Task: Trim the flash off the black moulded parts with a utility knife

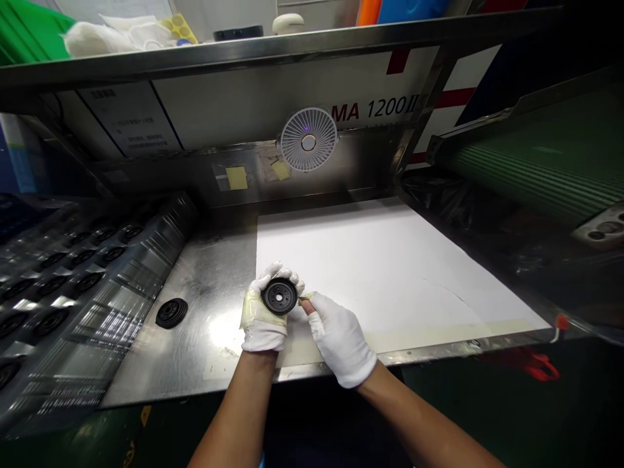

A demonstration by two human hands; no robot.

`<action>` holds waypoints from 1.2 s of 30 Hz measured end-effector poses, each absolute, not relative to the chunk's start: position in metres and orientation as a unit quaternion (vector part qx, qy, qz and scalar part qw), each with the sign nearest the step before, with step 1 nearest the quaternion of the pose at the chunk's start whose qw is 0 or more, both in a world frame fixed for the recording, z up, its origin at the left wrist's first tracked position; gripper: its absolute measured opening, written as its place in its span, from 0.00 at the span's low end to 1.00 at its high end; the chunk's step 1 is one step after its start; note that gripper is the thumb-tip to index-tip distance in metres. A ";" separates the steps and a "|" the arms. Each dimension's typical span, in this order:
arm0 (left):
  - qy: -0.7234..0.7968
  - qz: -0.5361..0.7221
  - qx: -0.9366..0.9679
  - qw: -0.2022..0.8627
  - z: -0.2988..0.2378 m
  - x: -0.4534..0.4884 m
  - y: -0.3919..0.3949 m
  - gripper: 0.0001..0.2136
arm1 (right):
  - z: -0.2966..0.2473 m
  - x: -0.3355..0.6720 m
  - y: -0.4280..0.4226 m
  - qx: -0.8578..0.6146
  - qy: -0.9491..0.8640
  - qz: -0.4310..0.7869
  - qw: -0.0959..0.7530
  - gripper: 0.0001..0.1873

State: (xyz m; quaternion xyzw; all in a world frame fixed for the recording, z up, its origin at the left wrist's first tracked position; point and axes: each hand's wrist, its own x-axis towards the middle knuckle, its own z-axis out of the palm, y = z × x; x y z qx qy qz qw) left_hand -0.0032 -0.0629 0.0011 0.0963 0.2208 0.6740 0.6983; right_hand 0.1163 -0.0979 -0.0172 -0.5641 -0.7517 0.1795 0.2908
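Above the bench (207, 276), left hand (263, 318) cups black disc (287, 292); right hand (338, 338) pinches something small (303, 299).

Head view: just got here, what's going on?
A person in white gloves holds a black disc in the left hand. The right hand is at its edge; whatever it may be pinching is too small to tell. Another disc lies on the metal bench, beside plastic trays holding more. A white sheet covers part of the bench.
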 end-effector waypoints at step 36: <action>0.254 0.719 0.045 0.646 -0.001 -0.003 -0.058 0.06 | -0.010 0.120 -0.100 -0.536 -0.740 0.249 0.320 0.11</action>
